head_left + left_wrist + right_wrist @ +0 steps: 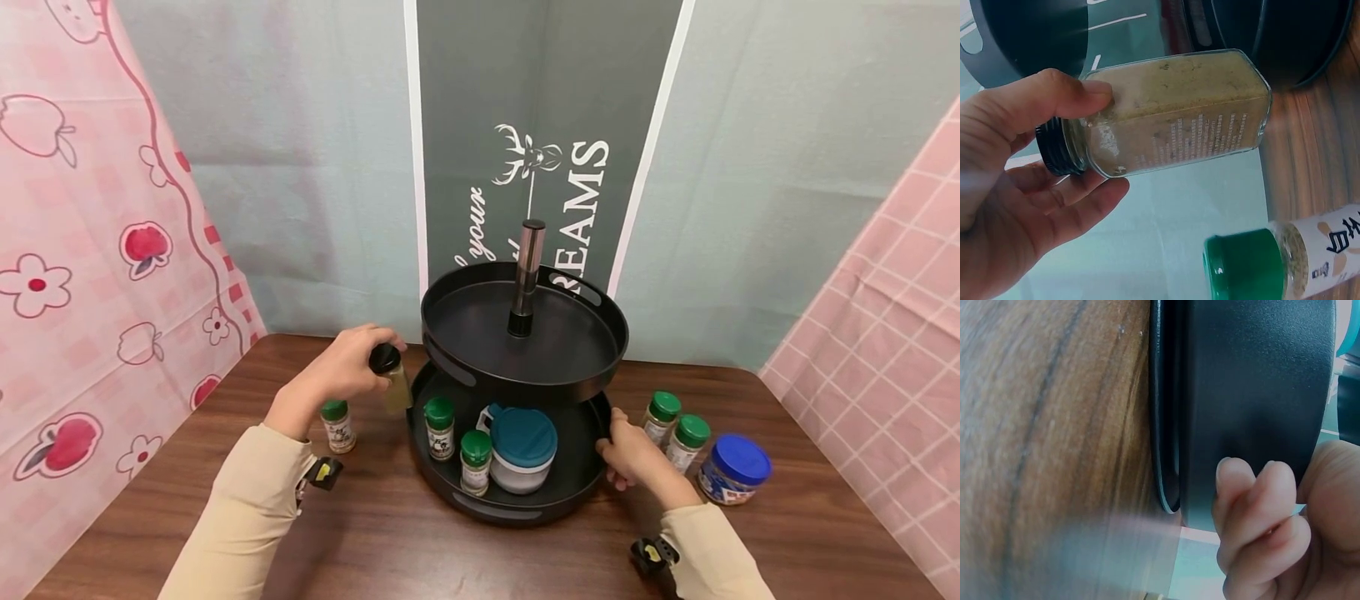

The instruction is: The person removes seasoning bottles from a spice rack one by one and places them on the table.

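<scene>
My left hand (348, 362) grips a square glass spice jar (1179, 112) by its black-lidded neck, thumb on one side and fingers on the other. Tan powder fills most of the jar, which hangs tilted beside the left rim of a black two-tier round tray stand (517, 513). At the right side of the lower tier, my right hand (637, 454) pinches the rim, its curled fingers (1266, 494) against the outer wall. Two green-capped spice jars (440, 429) and a white container with a teal lid (523, 450) stand in that tier.
One green-capped jar (339, 427) stands on the wooden table (390, 550) left of the stand. Two more green-capped jars (662, 417) and a blue-lidded tub (733, 469) are at the right, close to my right forearm. A metal post (528, 267) rises from the upper tier.
</scene>
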`<state>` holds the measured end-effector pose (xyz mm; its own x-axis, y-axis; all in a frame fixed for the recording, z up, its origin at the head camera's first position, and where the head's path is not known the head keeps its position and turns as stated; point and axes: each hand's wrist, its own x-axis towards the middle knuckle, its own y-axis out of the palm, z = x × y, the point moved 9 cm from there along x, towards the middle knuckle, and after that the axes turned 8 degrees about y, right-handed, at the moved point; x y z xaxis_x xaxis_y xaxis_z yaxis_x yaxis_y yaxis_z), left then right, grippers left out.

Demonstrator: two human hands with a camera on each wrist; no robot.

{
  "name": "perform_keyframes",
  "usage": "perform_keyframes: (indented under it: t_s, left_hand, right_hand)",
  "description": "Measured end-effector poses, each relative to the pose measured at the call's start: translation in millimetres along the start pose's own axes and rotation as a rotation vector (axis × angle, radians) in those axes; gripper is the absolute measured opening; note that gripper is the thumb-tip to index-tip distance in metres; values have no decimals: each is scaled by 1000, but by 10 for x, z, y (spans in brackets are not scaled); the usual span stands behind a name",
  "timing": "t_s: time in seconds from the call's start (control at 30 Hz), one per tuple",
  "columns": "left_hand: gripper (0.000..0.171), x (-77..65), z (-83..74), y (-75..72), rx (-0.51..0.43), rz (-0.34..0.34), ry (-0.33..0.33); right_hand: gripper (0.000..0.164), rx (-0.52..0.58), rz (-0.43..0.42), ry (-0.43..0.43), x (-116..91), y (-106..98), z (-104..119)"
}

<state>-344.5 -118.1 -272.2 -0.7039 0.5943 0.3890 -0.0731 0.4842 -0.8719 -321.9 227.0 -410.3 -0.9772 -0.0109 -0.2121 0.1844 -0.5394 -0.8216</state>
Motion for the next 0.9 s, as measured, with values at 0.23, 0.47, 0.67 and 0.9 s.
perform_keyframes:
  t_s: [0.23,0.47,0.67,0.9]
  left_hand:
    - [42,-53,71,-21,-12,5,-33]
    - [42,-67,115,-21,-7,26,-42]
    - [42,-104,161,2,-1,46,-62]
    - [43,-142,204,85,-2,74,-77]
  right_hand:
    - [67,0,5,5,-8,5,2]
    - [66,3,6,11,-19,2,-1]
    - [66,-6,4,15,-36,4,3]
    - [66,-6,-6,11,-59,8,9]
